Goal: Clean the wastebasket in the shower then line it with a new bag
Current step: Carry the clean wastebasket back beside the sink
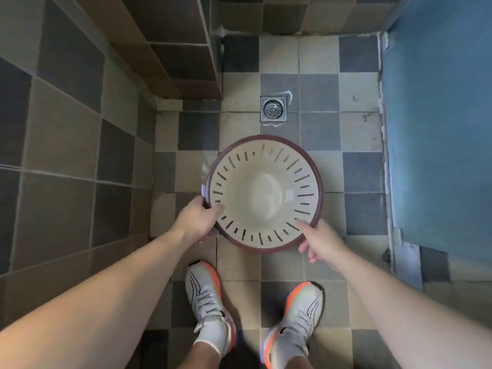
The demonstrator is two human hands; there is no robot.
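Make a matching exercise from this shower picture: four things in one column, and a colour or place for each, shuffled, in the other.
Things
1. wastebasket
2. floor drain
3. left hand
4. shoes

Descriptions
A. grey with orange trim
B. grips the basket rim on the left side
C. cream, slotted wall, dark red rim
D. metal, set in the tiles beyond the basket

Pairs: 1-C, 2-D, 3-B, 4-A
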